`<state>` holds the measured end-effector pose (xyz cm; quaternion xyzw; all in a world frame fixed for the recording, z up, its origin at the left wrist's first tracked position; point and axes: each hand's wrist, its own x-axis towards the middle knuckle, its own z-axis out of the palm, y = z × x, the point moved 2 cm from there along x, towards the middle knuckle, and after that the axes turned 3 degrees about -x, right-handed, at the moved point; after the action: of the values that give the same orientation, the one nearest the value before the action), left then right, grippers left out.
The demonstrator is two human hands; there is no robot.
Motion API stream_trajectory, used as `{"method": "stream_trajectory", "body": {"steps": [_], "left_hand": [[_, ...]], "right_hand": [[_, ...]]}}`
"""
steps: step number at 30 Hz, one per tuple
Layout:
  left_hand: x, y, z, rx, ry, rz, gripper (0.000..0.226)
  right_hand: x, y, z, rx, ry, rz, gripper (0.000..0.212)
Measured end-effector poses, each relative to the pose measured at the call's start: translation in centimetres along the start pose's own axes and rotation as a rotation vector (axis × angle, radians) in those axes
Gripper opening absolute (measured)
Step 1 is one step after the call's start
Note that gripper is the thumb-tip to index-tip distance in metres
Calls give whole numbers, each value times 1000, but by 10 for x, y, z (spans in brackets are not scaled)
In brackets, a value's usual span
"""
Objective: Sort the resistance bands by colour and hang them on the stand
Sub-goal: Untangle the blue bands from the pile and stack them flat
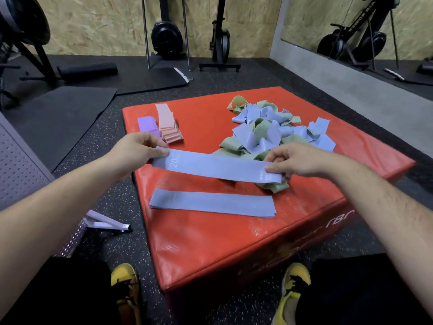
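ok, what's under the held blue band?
Under the held blue band: red plyo box, plus green bands from the mixed pile poking out below its right end. Anything behind the strip is covered.

The padded red vinyl box (210,242) lies bare along its near edge and far middle (a fair gap); a tangled green-and-blue band heap (264,132) crowds the right, pink and purple band stacks (168,134) the far left.

Blue band (218,166) you hold: matt, fine-textured cloth. Red box (234,242): glossy vinyl, wrinkled, scuffed near your edge. Floor (112,202): matt speckled rubber. Wall (93,24): rough chipboard.
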<state>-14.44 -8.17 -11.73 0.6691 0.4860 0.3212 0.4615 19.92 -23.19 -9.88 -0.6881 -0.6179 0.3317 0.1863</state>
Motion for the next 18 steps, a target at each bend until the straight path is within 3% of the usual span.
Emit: {"method": "stream_trajectory", "body": {"steps": [9, 18], "left_hand": [[-21, -32, 21, 190, -101, -35, 11], [-24, -46, 30, 583, -148, 39, 7]], "right_hand": [[-6, 26, 40, -212, -110, 29, 16], [3, 22, 57, -504, -49, -5, 16]]}}
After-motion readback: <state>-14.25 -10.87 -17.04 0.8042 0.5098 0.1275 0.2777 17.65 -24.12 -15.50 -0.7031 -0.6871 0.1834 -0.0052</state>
